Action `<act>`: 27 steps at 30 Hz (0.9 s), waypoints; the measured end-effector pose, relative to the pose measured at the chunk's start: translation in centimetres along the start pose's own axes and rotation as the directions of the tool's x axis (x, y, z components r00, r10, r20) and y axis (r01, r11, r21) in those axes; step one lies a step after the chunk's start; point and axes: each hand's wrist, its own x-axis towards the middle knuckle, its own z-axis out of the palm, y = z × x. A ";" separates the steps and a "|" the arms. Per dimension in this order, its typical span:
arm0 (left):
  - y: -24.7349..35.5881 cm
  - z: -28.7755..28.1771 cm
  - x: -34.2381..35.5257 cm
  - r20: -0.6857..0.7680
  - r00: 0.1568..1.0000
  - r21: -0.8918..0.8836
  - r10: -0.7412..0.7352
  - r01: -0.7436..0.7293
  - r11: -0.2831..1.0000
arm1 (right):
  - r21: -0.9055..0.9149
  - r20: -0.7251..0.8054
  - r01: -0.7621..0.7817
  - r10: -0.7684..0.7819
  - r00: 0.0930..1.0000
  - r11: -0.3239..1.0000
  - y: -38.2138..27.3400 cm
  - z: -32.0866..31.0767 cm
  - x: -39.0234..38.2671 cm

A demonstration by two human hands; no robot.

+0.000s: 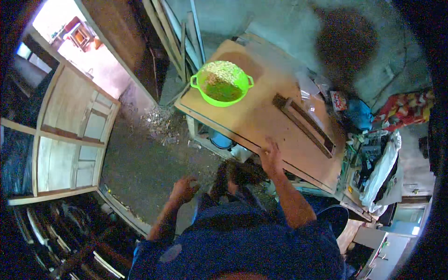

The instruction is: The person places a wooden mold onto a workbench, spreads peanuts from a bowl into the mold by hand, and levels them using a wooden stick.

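My right hand [270, 157] is over the front edge of the wooden table [261, 107], its fingers stretched out and nothing in them. I cannot tell whether it touches the tabletop. To the left, my left hand [185, 189] hangs in the air above the floor, fingers loosely bent and apart, holding nothing I can see. A bright green bowl with two handles [218, 101] stands toward the table's far left, out of reach of both hands. Pale pieces like beans or kernels lie on its far side, with browner ones beside them. A long dark wooden frame [305, 126] lies on the table's right part.
Wooden boards [175, 42] lean against the wall behind the table. A blue container [220, 140] sits underneath it. Bags and clutter [373, 158] crowd the right end. Debris [161, 123] litters the floor near the doorway [88, 51]. A pale wooden panelled frame [70, 109] stands left.
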 end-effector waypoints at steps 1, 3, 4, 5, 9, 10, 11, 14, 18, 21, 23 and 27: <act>-0.7 -0.1 -0.7 0.003 0.999 -0.024 -0.050 0.050 0.998 | -0.044 0.062 0.032 -0.030 0.998 0.999 -2.9 0.8 2.5; -1.8 0.2 -1.7 0.010 0.992 -0.105 -0.123 0.123 0.987 | 0.092 0.130 -0.125 0.113 0.985 0.988 -8.8 1.4 6.8; -2.5 0.4 -2.2 0.011 0.989 -0.157 -0.148 0.148 0.977 | 0.031 0.077 -0.033 0.031 0.997 0.999 -8.9 2.3 8.1; -2.7 0.5 -2.5 -0.006 0.985 -0.177 -0.174 0.170 0.969 | -0.033 0.028 0.060 -0.059 0.998 0.998 -8.5 3.4 9.4; -3.2 -0.4 -3.9 -0.132 0.950 -0.146 -0.285 0.265 0.953 | -0.315 -0.067 0.137 -0.166 0.984 0.939 -11.6 4.6 13.2; -3.3 -0.5 -4.4 -0.164 0.937 -0.131 -0.309 0.290 0.948 | -0.241 -0.044 0.092 -0.106 0.993 0.966 -9.4 6.8 14.3; -3.6 -0.2 -5.2 -0.198 0.919 -0.120 -0.340 0.322 0.939 | -0.153 -0.043 0.088 -0.096 0.994 0.984 -8.9 7.7 15.1; -7.3 1.6 -5.0 -0.119 0.903 -0.279 -0.414 0.370 0.886 | 0.344 0.014 0.011 -0.016 1.000 0.939 -7.4 9.1 16.5; -4.0 0.8 -4.4 -0.173 0.901 -0.244 -0.397 0.352 0.904 | 0.651 -0.094 -0.010 0.094 0.991 0.759 -7.5 9.6 18.1; 0.0 0.1 -3.7 -0.182 0.910 -0.164 -0.373 0.346 0.924 | 0.597 -0.115 0.012 0.071 0.991 0.802 -6.4 9.4 19.2; -0.4 0.8 -2.9 -0.163 0.933 -0.117 -0.322 0.306 0.945 | 0.140 -0.179 0.187 -0.161 0.971 0.972 -4.6 9.7 20.6; 0.4 0.6 -1.6 -0.239 0.925 -0.101 -0.295 0.278 0.955 | 0.078 -0.306 0.329 -0.292 0.906 0.941 -1.9 10.5 25.8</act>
